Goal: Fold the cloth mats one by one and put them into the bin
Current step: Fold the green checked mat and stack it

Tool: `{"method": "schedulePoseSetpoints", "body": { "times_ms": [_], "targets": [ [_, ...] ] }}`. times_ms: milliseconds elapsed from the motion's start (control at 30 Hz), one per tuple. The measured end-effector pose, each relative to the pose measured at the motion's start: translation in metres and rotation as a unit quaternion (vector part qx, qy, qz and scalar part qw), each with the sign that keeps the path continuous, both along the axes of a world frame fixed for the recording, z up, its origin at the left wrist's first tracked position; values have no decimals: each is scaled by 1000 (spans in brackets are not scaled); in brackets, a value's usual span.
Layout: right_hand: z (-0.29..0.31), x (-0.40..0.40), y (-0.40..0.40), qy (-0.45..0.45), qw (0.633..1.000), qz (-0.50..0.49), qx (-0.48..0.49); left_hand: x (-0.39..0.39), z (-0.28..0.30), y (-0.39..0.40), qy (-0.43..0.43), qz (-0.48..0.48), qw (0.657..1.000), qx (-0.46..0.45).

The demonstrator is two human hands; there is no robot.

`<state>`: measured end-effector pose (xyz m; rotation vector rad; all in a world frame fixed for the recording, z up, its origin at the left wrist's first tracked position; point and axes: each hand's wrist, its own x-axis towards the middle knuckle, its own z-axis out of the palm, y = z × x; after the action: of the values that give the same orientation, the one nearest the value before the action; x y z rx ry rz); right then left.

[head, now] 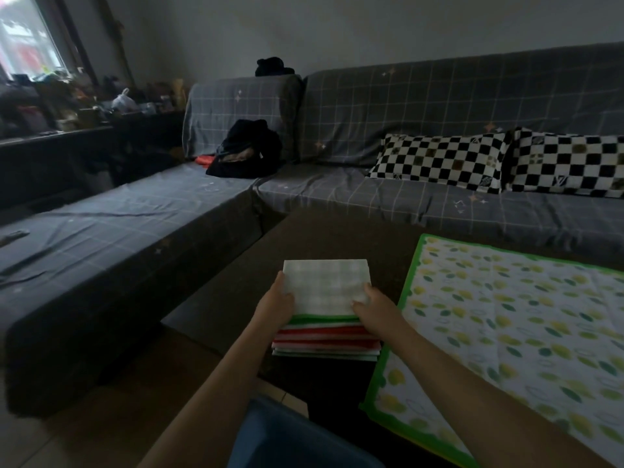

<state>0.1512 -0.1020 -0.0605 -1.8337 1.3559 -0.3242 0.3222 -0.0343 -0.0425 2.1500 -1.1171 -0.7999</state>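
Sofa (388,136): large L-shaped piece behind the worktop, draped in soft grey grid-print cover, two checkered pillows (439,162) lying along the seat.
Worktop (324,238): dark, flat, matte; carries both the flat mat and the stack.
Unfolded mat (506,325): spread flat on the right of the worktop, thin white cloth with a lemon-and-leaf print and bright green edging; limp and light by the look of it, best pinched at its corners or along the hem.
Stack of folded mats (326,319): sits at the near edge of the worktop, just left of the flat mat; squared layers with red, white and green edges, top one pale green check. Soft, likely to slide layer on layer, so squeeze from both sides or support underneath.
Bin (290,437): a bluish shape low in the picture may be it; too little shows to be sure.
Left hand (275,304): fingers together, pressed against the left side of the stack.
Right hand (371,307): thumb on top, fingers wrapping the stack's right side.
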Motion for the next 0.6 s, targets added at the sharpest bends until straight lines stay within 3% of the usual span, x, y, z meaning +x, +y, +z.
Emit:
{"method": "schedulePoseSetpoints", "body": {
  "times_ms": [300,467,600],
  "targets": [
    [-23,-2,6,25,1000,7,-17,4,-31,1,15,-64,998,2],
    [-30,-2,10,36,999,26,-30,7,-41,0,-78,-88,992,44],
    [-25,-2,10,45,998,34,-26,6,-36,1,-79,-85,992,58]
  ]
}}
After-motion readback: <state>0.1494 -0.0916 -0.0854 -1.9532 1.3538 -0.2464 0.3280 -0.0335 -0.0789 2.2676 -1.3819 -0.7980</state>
